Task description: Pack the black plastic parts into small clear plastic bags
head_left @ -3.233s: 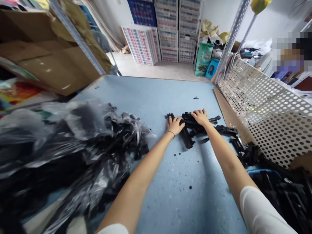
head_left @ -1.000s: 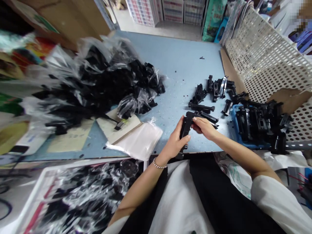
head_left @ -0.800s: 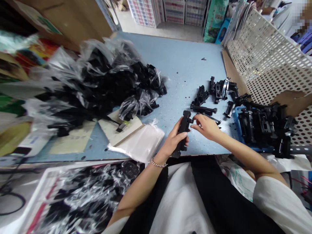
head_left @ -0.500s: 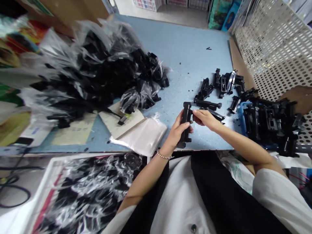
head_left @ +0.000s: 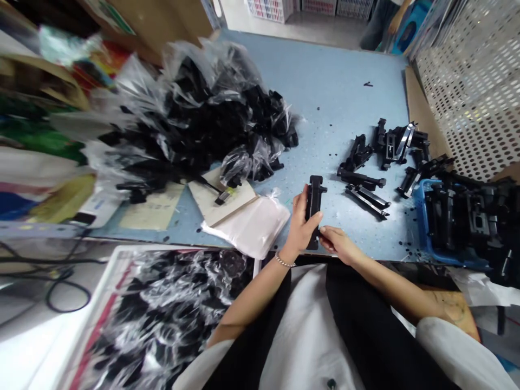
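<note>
Over the near edge of the desk (head_left: 325,76), a long, narrow black part (head_left: 314,199) was held lengthwise, its far end pointing away from the person. It was dark and fairly plain, with straight long sides, a wider, blockier head at the far end and a short peg jutting to the right just below that head. The left hand (head_left: 303,228) gripped it from the left, fingers curled around that side and thumb laid across its face, covering some of its lower half. The right hand (head_left: 336,242) had its fingertips drawn together at the lower right side; whether they pinched a piece of it could not be told. To the right lay loose black parts (head_left: 356,155), some with shiny faces, near a blue basket (head_left: 423,219) of similar ones; to the left spread a heap of plastic-wrapped black pieces (head_left: 227,122).
</note>
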Action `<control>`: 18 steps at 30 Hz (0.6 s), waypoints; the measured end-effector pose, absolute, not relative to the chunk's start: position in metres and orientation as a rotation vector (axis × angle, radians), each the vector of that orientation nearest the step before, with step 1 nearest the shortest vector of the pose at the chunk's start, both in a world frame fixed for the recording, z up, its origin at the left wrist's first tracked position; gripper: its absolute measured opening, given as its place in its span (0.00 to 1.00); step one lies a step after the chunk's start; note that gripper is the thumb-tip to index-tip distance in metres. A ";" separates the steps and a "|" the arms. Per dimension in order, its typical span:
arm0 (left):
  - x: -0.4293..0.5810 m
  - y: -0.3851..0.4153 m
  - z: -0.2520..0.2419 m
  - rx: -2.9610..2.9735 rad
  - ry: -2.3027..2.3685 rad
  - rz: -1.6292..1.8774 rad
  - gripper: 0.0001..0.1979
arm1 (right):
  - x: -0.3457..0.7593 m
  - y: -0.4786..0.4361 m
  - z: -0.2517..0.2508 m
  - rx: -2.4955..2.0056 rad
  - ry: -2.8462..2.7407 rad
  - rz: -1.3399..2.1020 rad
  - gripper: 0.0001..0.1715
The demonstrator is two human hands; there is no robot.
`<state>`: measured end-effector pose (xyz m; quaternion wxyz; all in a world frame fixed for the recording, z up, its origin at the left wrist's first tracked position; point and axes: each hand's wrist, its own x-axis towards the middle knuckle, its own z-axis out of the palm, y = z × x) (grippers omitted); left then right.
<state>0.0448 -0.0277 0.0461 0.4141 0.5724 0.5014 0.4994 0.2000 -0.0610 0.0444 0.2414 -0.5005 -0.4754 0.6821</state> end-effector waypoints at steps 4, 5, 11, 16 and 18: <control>0.040 -0.022 0.032 1.311 1.213 1.243 0.31 | 0.208 -0.048 0.053 -1.383 -1.612 1.802 0.30; 0.041 -0.021 0.027 1.268 1.221 1.220 0.29 | 0.218 -0.040 0.058 -1.432 -1.773 1.654 0.29; 0.059 -0.020 0.001 1.352 1.488 0.919 0.26 | 0.318 0.008 0.065 -2.172 -2.157 0.121 0.18; 0.080 -0.026 0.011 1.722 1.692 0.889 0.26 | 0.346 0.005 0.045 -2.177 -2.117 0.409 0.16; 0.090 -0.024 0.022 1.697 1.484 1.004 0.31 | 0.328 -0.006 0.045 -1.934 -2.033 0.626 0.15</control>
